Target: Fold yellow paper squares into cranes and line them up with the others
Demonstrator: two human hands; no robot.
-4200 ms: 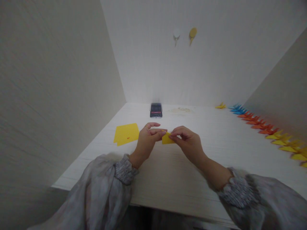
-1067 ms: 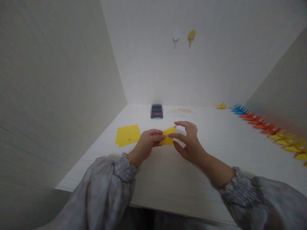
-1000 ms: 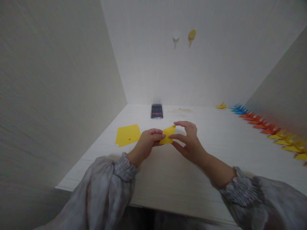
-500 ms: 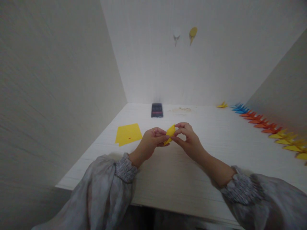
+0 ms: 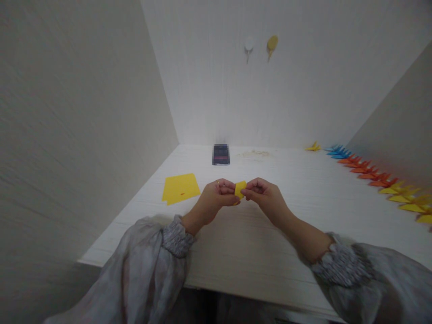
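Note:
A small folded piece of yellow paper [image 5: 240, 188] is held up over the table between my two hands. My left hand [image 5: 218, 195] is closed on its left side, with the thumb along the lower edge and a ring on one finger. From the right, my right hand [image 5: 265, 194] pinches the paper between thumb and fingers. Fingertips cover part of the folds. Flat yellow paper sheets [image 5: 181, 188] lie on the table to the left of my left hand, with a small reddish mark on the top one.
A phone [image 5: 221, 155] with a blurred screen lies against the back wall. Folded paper cranes in blue [image 5: 338, 152], orange-red [image 5: 367, 171] and yellow [image 5: 410, 200] line the right side. A single yellow one [image 5: 313, 146] sits apart. Two hooks [image 5: 272, 43] hang on the wall.
The folded yellow paper has turned and now looks shorter and squarer. My right hand's fingers have come down and closed together on its right edge. My left hand has hardly moved.

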